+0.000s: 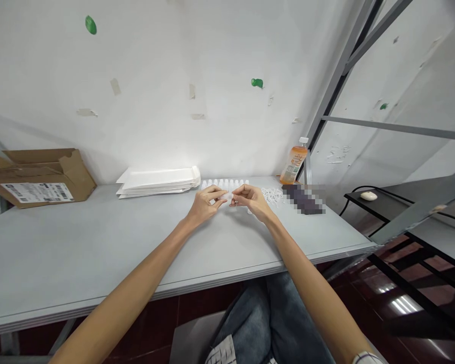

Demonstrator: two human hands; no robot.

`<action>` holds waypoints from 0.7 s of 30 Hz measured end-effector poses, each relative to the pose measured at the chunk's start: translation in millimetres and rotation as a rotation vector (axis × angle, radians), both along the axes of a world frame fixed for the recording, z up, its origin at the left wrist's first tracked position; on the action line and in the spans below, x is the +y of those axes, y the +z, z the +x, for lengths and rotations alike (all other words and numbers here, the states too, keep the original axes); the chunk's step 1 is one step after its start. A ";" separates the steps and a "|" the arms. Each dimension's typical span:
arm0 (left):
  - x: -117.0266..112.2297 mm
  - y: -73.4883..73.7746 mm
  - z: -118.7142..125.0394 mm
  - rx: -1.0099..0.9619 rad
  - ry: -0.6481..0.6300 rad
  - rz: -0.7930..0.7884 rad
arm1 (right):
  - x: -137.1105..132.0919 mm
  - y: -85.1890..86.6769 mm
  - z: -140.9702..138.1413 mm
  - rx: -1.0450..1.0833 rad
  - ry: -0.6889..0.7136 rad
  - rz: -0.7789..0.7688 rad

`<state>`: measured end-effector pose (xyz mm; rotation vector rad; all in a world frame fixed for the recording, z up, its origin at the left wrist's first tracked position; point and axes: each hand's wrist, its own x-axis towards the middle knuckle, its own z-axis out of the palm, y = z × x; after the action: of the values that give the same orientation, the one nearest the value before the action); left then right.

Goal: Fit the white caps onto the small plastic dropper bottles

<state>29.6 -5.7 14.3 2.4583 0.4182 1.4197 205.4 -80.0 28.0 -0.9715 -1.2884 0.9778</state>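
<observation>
From the head camera, the person's left hand (205, 206) and right hand (252, 200) hover close together over the back half of a grey desk (98, 253), a little right of its middle. Both hands are pinched, thumb against forefinger, their fingertips nearly meeting around a small translucent white piece (229, 198); it is too small and too hidden by the fingers to tell its exact shape, or how firmly each hand presses on it. Just behind the fingers, along the desk's back edge, stands a row of small white plastic pieces (224, 183) with pointed tops. Just beside the right hand lies a loose heap of white loops (272, 196), and beyond it sits a pixelated, unreadable dark object (303, 199). A plastic bottle of orange drink (293, 163) with a white cap stands near the back right corner. Left of the hands, against the wall, lies a stack of white flat sleeves (157, 182), and at the desk's left end rests an opened cardboard box (41, 169) bearing a shipping label (37, 192). Off the desk's right side, a grey metal frame (335, 86) rises, and a white computer mouse (369, 195) sits on a black side table (364, 207). The person's jeans-clad knees (269, 318) show below the desk's front edge.
</observation>
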 end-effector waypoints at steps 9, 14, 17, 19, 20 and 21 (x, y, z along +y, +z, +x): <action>-4.7 4.9 -3.1 0.039 0.000 0.303 | 1.5 -2.6 5.4 0.091 0.066 -0.042; -5.9 7.0 -4.2 0.101 0.059 0.429 | 1.6 -3.4 8.4 0.110 0.109 -0.052; -6.6 6.5 -3.6 0.127 0.105 0.469 | 1.5 -4.0 9.6 0.107 0.121 -0.053; -7.5 5.0 -2.5 0.151 0.140 0.463 | 1.4 -3.9 9.6 0.095 0.115 -0.047; -8.1 4.0 -1.8 0.162 0.163 0.444 | 1.2 -3.6 9.4 0.085 0.108 -0.042; -8.8 2.9 -1.0 0.173 0.185 0.418 | 1.1 -3.1 9.1 0.075 0.100 -0.038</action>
<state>28.6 -14.5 17.2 2.9590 0.4303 1.4972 214.5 -78.9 24.9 -0.8981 -1.2691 1.1091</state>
